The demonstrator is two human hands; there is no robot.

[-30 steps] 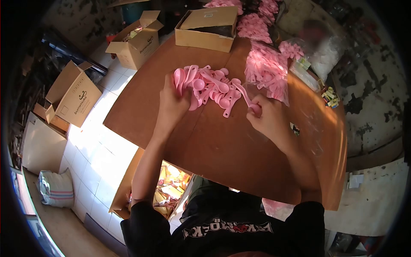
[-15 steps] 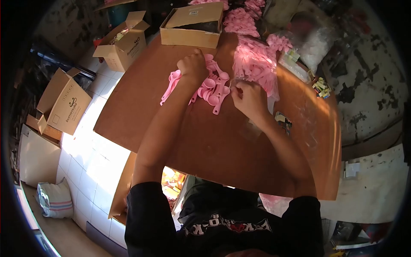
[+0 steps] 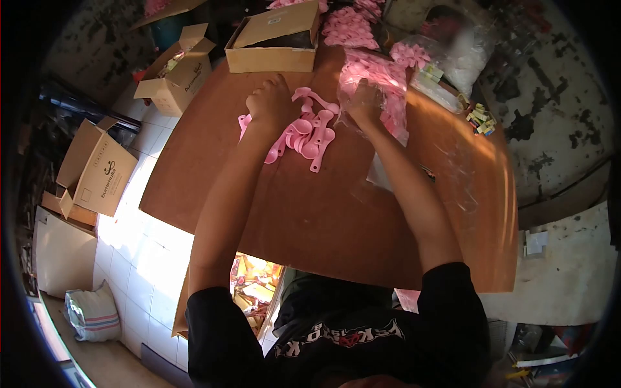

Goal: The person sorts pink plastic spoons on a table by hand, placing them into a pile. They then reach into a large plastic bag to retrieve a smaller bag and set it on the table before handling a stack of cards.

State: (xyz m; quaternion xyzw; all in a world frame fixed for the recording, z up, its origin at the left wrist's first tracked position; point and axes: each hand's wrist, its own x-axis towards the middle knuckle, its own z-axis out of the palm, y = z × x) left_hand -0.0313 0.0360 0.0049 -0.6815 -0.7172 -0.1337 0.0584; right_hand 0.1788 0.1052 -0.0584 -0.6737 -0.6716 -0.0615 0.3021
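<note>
Pink plastic spoons (image 3: 310,132) lie in a loose pile on the brown table. My left hand (image 3: 268,102) is closed just left of the pile, over a few separate spoons; a pink spoon end (image 3: 244,123) shows beside it. Whatever its curled fingers hold is hidden. My right hand (image 3: 363,103) is closed at the near left edge of a clear plastic bag (image 3: 394,97) full of pink spoons, gripping its film. A flat clear plastic piece (image 3: 381,173) lies under my right forearm.
An open cardboard box (image 3: 272,59) stands at the table's far edge, near more pink spoons (image 3: 349,29). Small yellow packets (image 3: 480,119) lie at right. Open cartons (image 3: 103,168) and a white sack (image 3: 94,313) are on the left. A box of colourful packets (image 3: 254,284) sits below the table edge.
My right hand has moved forward and slightly left, from the bag's near corner onto its side. My left hand has shifted left, over the separate spoons. The view has shifted slightly.
</note>
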